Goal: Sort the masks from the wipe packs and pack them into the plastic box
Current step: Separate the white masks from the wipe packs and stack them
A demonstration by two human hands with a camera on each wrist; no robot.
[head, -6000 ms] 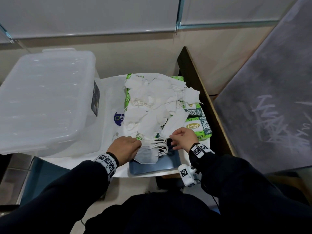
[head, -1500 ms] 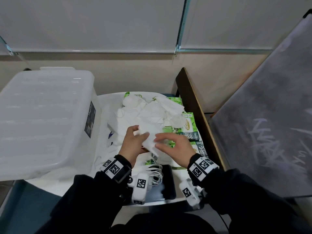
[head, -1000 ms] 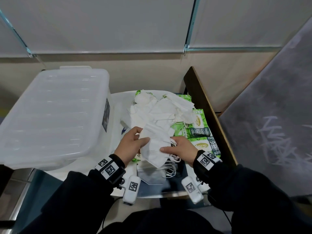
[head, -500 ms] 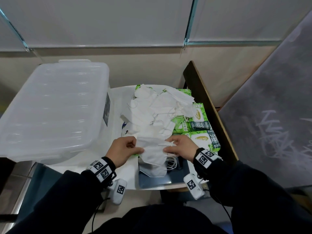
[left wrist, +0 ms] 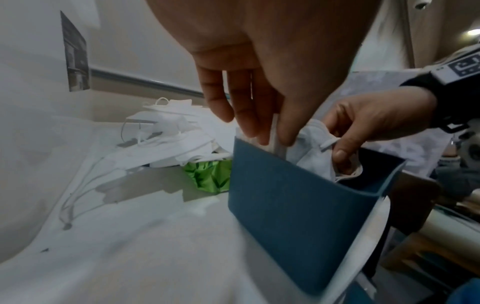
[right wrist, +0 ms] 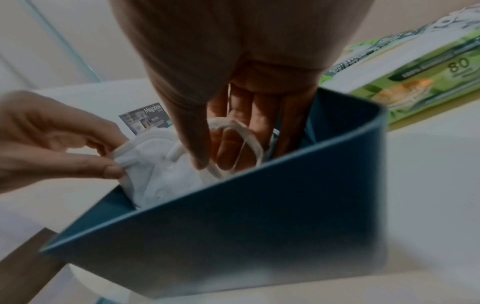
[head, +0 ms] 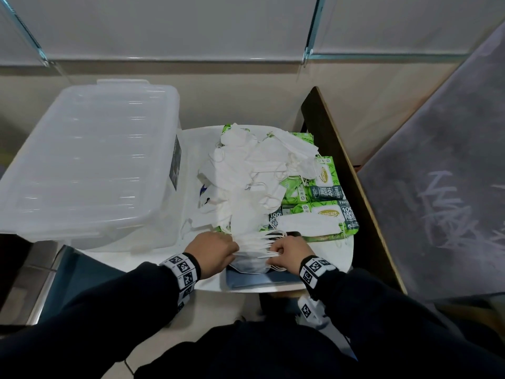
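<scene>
Both of my hands hold a white mask (head: 250, 265) that stands partly inside a small blue box (head: 257, 279) at the table's near edge. My left hand (head: 232, 248) pinches the mask's left edge (right wrist: 124, 156) between thumb and fingers. My right hand (head: 273, 251) reaches into the blue box (right wrist: 259, 216) and pinches the mask's ear loop (right wrist: 233, 133). A loose pile of white masks (head: 251, 170) covers green wipe packs (head: 326, 184) further back. One mask (head: 308, 224) lies apart on the nearest wipe pack.
A large clear plastic box (head: 90, 165) with its lid shut fills the left of the white table (head: 341, 258). A dark wooden board (head: 341, 165) stands along the right side, with a grey slanted panel (head: 437, 187) beyond it.
Both hands came down from the pile toward the near edge with the mask. It now sits in the blue box instead of being held above it.
</scene>
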